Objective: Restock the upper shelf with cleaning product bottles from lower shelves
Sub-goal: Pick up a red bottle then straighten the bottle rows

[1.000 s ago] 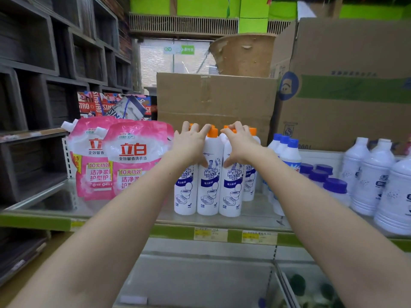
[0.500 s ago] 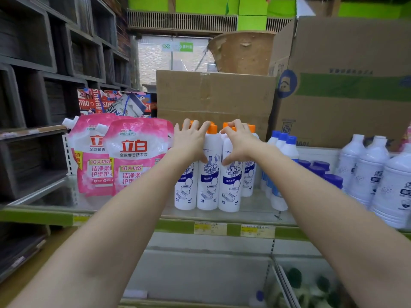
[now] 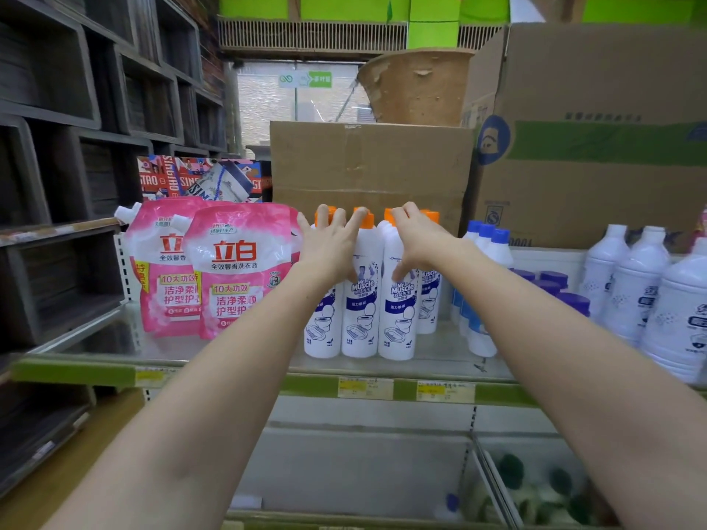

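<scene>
since a second ago almost nothing is changing: the left hand and right hand are still resting with spread, straight fingers on the white orange-capped toilet cleaner bottles clustered on the green-edged upper shelf (squaring them, likely). pink detergent pouches are crowding the left, blue-capped white bottles the right.

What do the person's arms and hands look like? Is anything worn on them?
Both arms are bare as far as the picture shows: no sleeves, gloves, watch or bracelet. The left hand and right hand show no rings on the fingers that can be seen. The nails look short and unpainted, though they are small in the view. No markings or tattoos show on either forearm.
</scene>
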The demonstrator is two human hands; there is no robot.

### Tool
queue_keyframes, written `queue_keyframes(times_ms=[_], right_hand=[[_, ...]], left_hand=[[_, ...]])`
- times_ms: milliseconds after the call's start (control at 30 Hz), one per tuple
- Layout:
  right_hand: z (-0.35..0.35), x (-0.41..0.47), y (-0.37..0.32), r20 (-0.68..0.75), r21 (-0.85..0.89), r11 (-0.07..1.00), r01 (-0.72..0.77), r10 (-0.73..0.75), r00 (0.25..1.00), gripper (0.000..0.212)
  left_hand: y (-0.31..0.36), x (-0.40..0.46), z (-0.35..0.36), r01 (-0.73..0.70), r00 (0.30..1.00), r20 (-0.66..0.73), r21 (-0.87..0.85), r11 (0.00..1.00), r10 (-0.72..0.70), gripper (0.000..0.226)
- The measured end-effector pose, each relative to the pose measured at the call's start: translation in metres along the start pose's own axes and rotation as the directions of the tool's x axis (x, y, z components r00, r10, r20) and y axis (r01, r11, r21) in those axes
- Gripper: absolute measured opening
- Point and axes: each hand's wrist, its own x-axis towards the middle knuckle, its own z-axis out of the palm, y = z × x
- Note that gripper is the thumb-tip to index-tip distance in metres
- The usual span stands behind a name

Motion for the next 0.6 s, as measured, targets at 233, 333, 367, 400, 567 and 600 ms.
queue_keyframes(times_ms=[233, 333, 367, 400, 567, 600], right_hand=[[-0.001, -0.008, 0.002, -0.025, 0.003, 0.999, 0.051, -0.051, 0.998, 0.123], [-0.006, -0.013, 0.006, -0.031, 0.061, 0.996, 0.066, -0.064, 0.997, 0.137], [-0.008, -0.015, 0.008, -0.044, 0.097, 0.993, 0.063, -0.059, 0.997, 0.137], [-0.01, -0.017, 0.01, -0.055, 0.126, 0.99, 0.061, -0.054, 0.997, 0.137], [-0.028, -0.03, 0.031, -0.051, 0.076, 0.996, 0.051, -0.048, 0.998, 0.119], [-0.031, -0.032, 0.038, -0.042, 0.07, 0.997, 0.038, -0.035, 0.999, 0.112]], left_hand=[[0.004, -0.002, -0.005, -0.005, 1.0, 0.007, 0.041, 0.999, 0.005, 0.122], [0.003, 0.001, -0.01, -0.011, 1.0, 0.013, -0.024, 1.0, 0.011, 0.118], [0.003, 0.003, -0.012, -0.026, 1.0, 0.013, -0.049, 0.998, 0.026, 0.115], [0.002, 0.004, -0.014, -0.047, 0.999, 0.013, -0.06, 0.997, 0.048, 0.113], [0.015, 0.009, -0.03, -0.089, 0.996, -0.008, -0.109, 0.99, 0.089, 0.101], [0.019, 0.012, -0.034, -0.102, 0.995, -0.018, -0.147, 0.984, 0.101, 0.096]])
